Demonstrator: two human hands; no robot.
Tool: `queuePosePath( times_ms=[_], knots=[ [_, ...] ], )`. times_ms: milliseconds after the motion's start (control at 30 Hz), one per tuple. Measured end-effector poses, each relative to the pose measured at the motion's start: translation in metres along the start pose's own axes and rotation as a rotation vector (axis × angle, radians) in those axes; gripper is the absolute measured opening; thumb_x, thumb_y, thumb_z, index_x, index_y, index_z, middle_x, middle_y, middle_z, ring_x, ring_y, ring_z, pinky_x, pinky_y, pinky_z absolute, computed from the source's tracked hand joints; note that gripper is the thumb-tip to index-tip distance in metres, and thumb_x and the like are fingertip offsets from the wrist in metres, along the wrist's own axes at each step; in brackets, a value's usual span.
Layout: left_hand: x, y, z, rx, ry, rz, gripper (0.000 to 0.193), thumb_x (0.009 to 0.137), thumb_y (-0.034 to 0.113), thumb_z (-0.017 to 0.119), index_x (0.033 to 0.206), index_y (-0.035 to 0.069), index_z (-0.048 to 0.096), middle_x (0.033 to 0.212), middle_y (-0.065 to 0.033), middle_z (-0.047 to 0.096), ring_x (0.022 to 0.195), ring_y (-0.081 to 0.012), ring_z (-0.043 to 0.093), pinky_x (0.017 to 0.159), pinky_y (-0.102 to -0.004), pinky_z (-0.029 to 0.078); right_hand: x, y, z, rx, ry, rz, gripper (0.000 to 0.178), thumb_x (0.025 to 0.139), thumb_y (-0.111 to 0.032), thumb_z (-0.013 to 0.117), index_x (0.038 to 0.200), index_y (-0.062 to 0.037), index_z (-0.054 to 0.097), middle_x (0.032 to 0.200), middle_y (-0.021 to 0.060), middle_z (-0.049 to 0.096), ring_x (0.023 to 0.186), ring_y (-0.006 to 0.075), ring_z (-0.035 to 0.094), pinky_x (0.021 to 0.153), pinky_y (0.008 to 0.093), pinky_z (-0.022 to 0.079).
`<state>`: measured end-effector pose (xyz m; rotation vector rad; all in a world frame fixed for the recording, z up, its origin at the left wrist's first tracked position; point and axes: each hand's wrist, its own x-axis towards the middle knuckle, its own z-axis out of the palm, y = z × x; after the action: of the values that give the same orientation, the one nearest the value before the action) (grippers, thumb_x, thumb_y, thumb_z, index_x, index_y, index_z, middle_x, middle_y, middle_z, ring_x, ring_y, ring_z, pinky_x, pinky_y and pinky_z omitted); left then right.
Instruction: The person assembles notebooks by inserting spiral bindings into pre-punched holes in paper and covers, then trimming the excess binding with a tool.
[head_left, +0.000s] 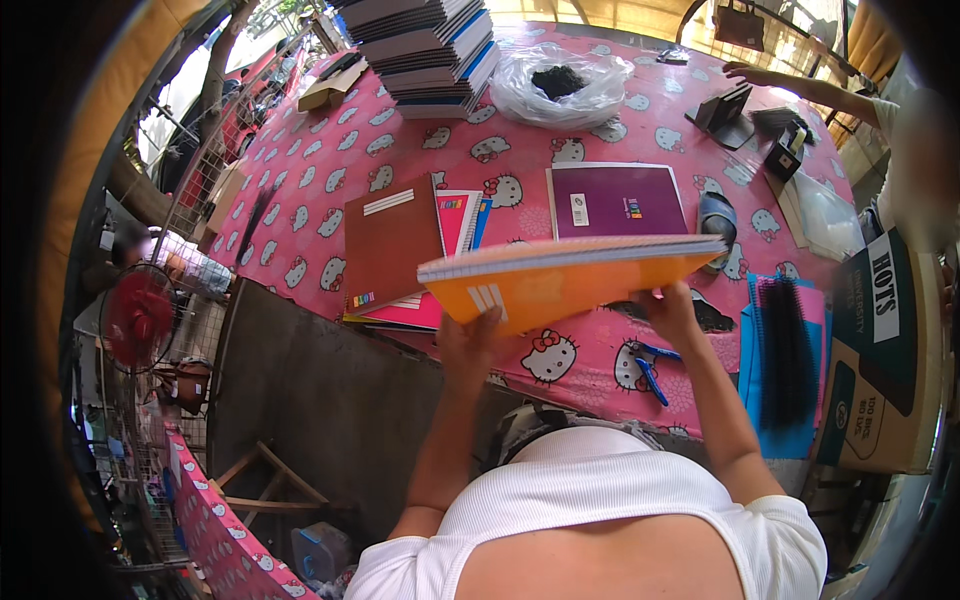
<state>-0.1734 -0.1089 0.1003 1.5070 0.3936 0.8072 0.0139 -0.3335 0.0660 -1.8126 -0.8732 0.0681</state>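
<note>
An orange-covered notebook (570, 285) is tilted up above the near edge of the table, its page edges facing upward. My left hand (470, 338) grips its lower left part, and my right hand (668, 308) is closed on its lower right part. Behind it lies a purple notebook (618, 205) flat on the table. To the left, a brown notebook (392, 235) overlaps a pink notebook (455, 215) and blue-edged ones. Blue-handled pliers (652, 372) rest on the table just below my right hand.
The pink patterned cloth (300, 230) covers the table. A tall notebook stack (420, 50) and a plastic bag (560, 85) with black contents stand behind. At right are a slipper (716, 228), black binding coils (785, 355) on blue sheets, a carton (880, 360), and another person's hand (755, 75).
</note>
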Motion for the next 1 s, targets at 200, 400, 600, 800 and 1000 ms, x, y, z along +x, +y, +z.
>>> queuePosePath(
  times_ms=[200,400,600,800,1000],
  knots=[
    [0.063,0.055,0.016,0.185,-0.097,-0.015,0.039,0.086,0.015,0.068,0.117,-0.001,0.052,0.114,-0.0143,0.061,0.105,-0.0144,0.059,0.09,-0.0297,0.047,0.055,0.027,0.007,0.163,0.066,-0.03,0.027,0.078,0.011,0.061,0.102,-0.0019,0.061,0.088,0.0071,0.066,0.087,0.0168,0.065,0.074,0.0294,0.051],
    [0.065,0.042,0.042,0.522,0.296,0.613,0.059,0.085,0.01,0.063,0.138,0.005,0.037,0.144,-0.0183,0.031,0.138,-0.0244,0.027,0.111,-0.047,0.02,0.013,0.045,0.031,0.222,-0.124,0.097,0.038,0.078,0.014,0.058,0.112,-0.003,0.055,0.097,0.003,0.062,0.09,0.0142,0.062,0.075,0.0314,0.052],
    [0.031,0.04,0.097,1.161,-0.626,0.618,0.071,0.088,0.029,0.06,0.147,0.014,0.023,0.145,-0.0137,0.025,0.138,-0.028,0.022,0.107,-0.0656,0.005,-0.02,0.018,0.017,-0.152,-0.158,0.0,0.031,0.069,-0.007,0.073,0.098,-0.0085,0.063,0.096,0.0124,0.063,0.09,0.0303,0.06,0.077,0.0364,0.049],
    [0.058,0.031,0.114,0.769,-0.512,0.681,0.028,0.083,0.023,0.067,0.109,0.013,0.066,0.102,-0.0022,0.063,0.094,-0.0205,0.057,0.105,-0.0517,0.024,-0.043,0.092,-0.15,-1.048,0.294,0.664,0.031,0.076,-0.023,0.073,0.096,-0.0049,0.057,0.097,0.0164,0.063,0.089,0.0334,0.063,0.076,0.0454,0.051],
    [0.061,0.032,0.123,0.592,-0.403,0.718,0.016,0.081,0.024,0.07,0.089,0.011,0.073,0.081,-0.0004,0.068,0.079,-0.0176,0.06,0.094,-0.0399,0.031,-0.055,0.081,-0.148,-0.838,0.369,0.538,0.021,0.076,-0.012,0.064,0.094,-0.0026,0.064,0.086,0.0148,0.063,0.083,0.0278,0.064,0.072,0.0397,0.05]
  ],
)
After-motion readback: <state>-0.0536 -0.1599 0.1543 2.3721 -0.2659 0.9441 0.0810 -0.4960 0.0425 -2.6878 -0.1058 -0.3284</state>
